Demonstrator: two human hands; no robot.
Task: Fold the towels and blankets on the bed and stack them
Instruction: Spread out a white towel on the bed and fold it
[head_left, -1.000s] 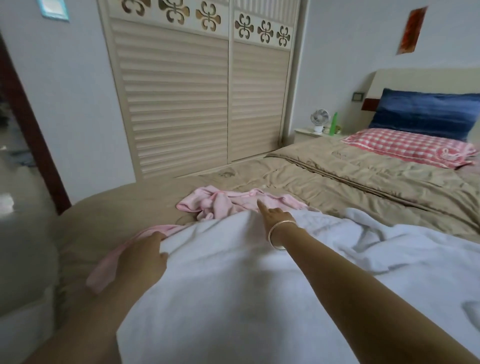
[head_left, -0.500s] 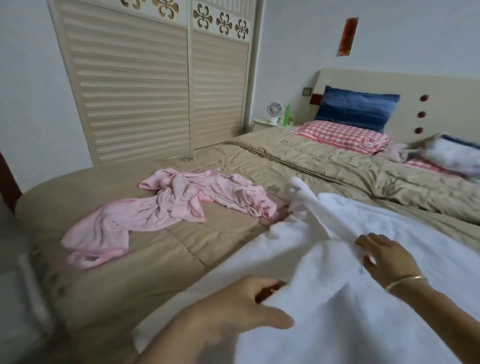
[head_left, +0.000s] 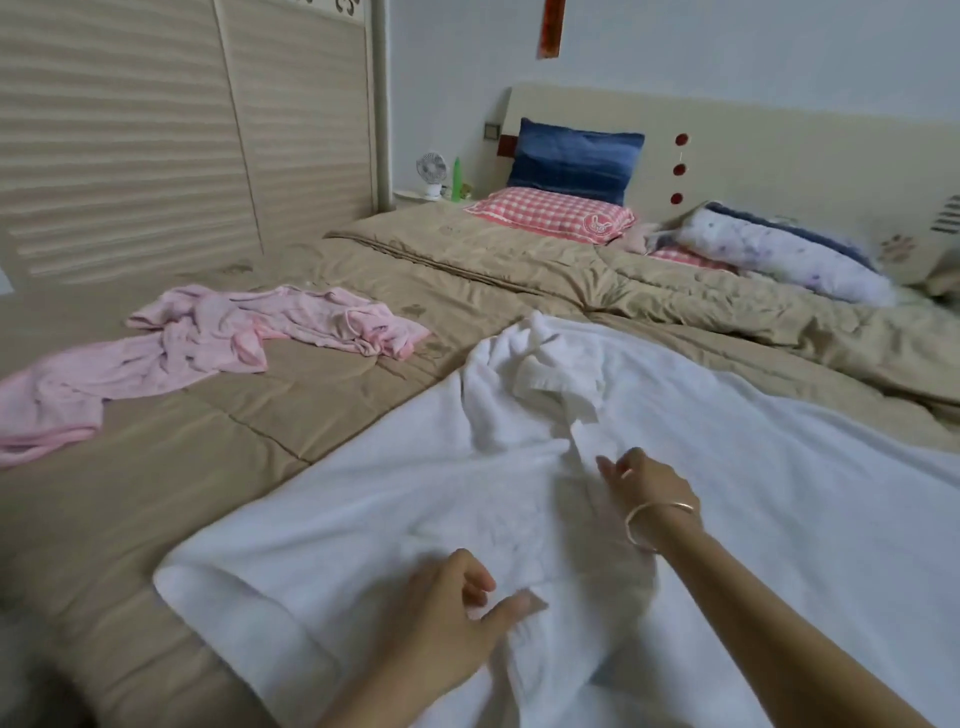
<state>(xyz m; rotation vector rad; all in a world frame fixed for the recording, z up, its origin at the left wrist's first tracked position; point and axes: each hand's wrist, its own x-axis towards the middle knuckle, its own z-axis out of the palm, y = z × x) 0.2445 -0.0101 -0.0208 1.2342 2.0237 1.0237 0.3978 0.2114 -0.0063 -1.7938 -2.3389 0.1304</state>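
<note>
A large white towel (head_left: 395, 499) lies spread over the near part of the beige bed (head_left: 249, 415), its far end bunched into folds. My left hand (head_left: 447, 613) rests on the towel's near part, thumb stretched out and fingers loosely curled, holding nothing. My right hand (head_left: 647, 486), with a bangle on the wrist, hovers over the towel's middle beside a raised crease, fingers relaxed. A crumpled pink towel (head_left: 208, 343) lies apart on the bed to the left.
At the headboard are a blue pillow (head_left: 574, 158), a red checked pillow (head_left: 550, 213) and a white flowered blanket (head_left: 779, 260). A slatted wardrobe (head_left: 156, 130) stands to the left. A small fan (head_left: 431, 174) and a green bottle (head_left: 457, 179) sit on the nightstand.
The white towel has been pulled toward me and laid flatter. My left hand has let go of its edge. The view has swung right toward the headboard.
</note>
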